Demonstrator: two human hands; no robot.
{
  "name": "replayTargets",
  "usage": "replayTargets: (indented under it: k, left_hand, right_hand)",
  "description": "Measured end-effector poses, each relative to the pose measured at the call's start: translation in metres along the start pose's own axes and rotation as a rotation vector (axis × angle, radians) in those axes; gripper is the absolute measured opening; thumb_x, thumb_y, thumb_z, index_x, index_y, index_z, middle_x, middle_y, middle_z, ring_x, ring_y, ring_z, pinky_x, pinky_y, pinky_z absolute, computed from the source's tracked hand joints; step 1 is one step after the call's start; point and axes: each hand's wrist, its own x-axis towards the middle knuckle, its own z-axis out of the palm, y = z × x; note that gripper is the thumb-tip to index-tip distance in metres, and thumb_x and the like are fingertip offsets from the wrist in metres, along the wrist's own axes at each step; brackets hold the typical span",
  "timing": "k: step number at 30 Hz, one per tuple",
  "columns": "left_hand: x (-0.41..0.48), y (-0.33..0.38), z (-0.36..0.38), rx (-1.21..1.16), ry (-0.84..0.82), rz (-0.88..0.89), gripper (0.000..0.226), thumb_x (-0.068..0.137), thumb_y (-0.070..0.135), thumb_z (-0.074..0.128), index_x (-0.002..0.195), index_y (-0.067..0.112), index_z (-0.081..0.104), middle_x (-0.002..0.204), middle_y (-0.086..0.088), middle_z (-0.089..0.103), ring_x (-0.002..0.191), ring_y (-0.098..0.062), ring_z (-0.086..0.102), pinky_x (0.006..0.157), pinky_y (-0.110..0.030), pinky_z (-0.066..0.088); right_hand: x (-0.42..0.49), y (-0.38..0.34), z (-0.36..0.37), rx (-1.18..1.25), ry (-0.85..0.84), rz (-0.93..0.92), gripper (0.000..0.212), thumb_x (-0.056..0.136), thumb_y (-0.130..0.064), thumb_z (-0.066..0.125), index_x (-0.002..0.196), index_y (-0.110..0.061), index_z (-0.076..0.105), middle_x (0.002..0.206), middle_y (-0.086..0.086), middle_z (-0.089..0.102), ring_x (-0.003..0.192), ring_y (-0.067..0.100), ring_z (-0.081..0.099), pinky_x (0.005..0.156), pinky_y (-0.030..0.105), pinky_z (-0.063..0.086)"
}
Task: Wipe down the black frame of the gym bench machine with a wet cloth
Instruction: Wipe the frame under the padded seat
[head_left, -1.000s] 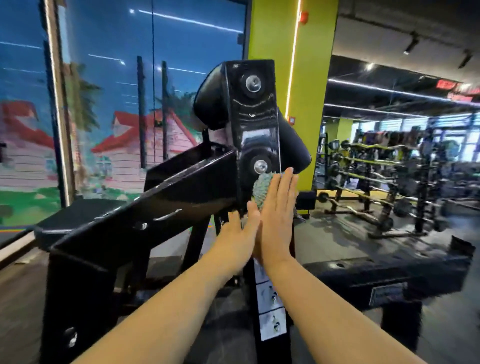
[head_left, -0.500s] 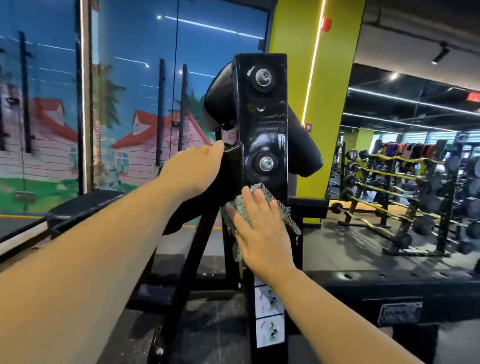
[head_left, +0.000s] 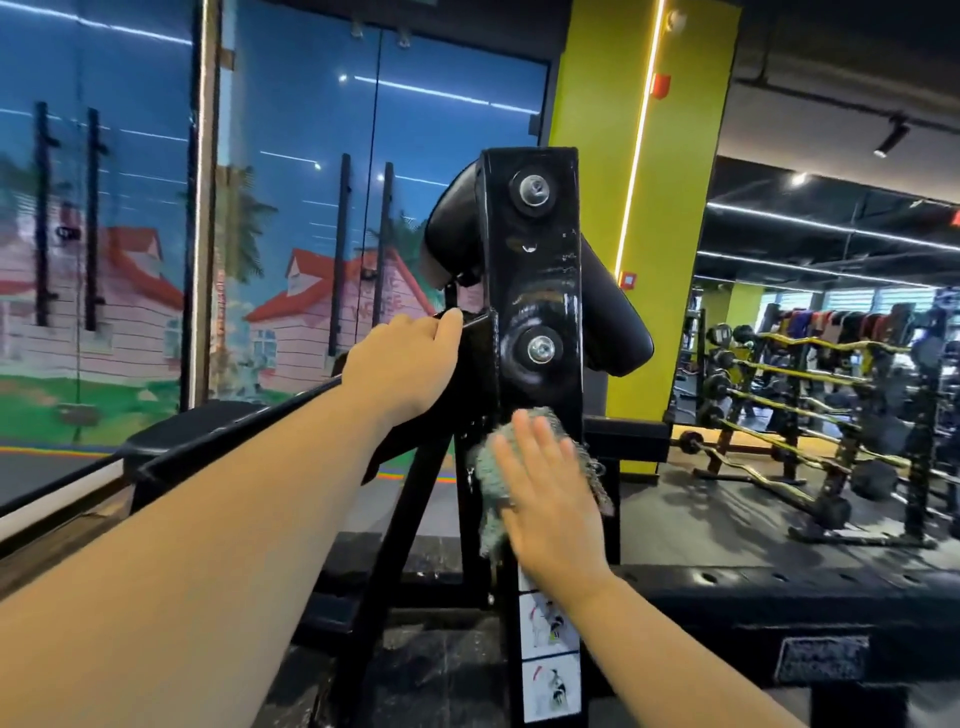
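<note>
The black upright post (head_left: 535, 270) of the bench machine stands dead centre, glossy and streaked with wet, two large bolts set into its face, one near the top and one lower down. Against that face, just under the lower bolt, a grey-green cloth (head_left: 488, 467) is pinned flat. The right hand (head_left: 550, 499) presses it there with straight, spread fingers, palm to the post; the hand is blurred, and it covers most of the cloth, so only ragged edges hang out to the left and right of it. How much of the post beneath is wet cannot be made out.

The left hand (head_left: 410, 364) curls over the slanted black beam (head_left: 249, 441) where it meets the post, fingers wrapped round the far edge and out of sight, thumb side facing us. Black pads (head_left: 613, 327) bulge out behind the post on either side, partly hidden by it.

Below the right wrist, a white strip of instruction stickers (head_left: 549, 670) runs down the post; its top is covered by the hand and the little figures are too small to read.

Beyond, a lime-green pillar (head_left: 670, 208) rises behind the machine. To the left a painted mural (head_left: 130, 291) of pink houses sits behind glass. On the right, racks of barbells (head_left: 810, 415) recede, blurred, and cut off at the edge.
</note>
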Motion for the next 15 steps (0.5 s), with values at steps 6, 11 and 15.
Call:
replayTargets:
  k: [6, 11, 15]
  left_hand:
    - [-0.001, 0.000, -0.002, -0.045, -0.003, -0.053, 0.031, 0.100, 0.015, 0.020, 0.127, 0.007, 0.032, 0.116, -0.020, 0.051, 0.108, -0.038, 0.047, 0.086, -0.045, 0.042]
    - [-0.006, 0.002, -0.003, -0.046, -0.028, -0.030, 0.010, 0.101, 0.015, 0.021, 0.099, 0.011, 0.030, 0.110, -0.019, 0.051, 0.102, -0.037, 0.046, 0.079, -0.043, 0.040]
    - [-0.004, -0.001, -0.003, -0.080, -0.006, -0.051, 0.026, 0.101, 0.021, 0.016, 0.113, 0.013, 0.037, 0.114, -0.018, 0.050, 0.107, -0.037, 0.045, 0.084, -0.043, 0.039]
  right_hand:
    - [0.037, -0.028, -0.010, 0.451, 0.195, 0.481, 0.077, 0.084, 0.005, 0.039, 0.149, -0.029, 0.016, 0.157, 0.000, 0.016, 0.148, 0.012, 0.004, 0.120, 0.034, 0.001]
    - [0.015, -0.043, -0.032, 0.815, 0.193, 0.370, 0.078, 0.072, 0.018, 0.038, 0.123, -0.037, 0.057, 0.134, -0.010, 0.052, 0.127, 0.006, 0.047, 0.109, 0.022, 0.034]
    - [0.037, -0.004, -0.060, 0.755, 0.422, 0.715, 0.073, 0.083, 0.016, 0.043, 0.105, -0.051, 0.060, 0.129, -0.014, 0.045, 0.122, -0.005, 0.041, 0.108, 0.025, 0.038]
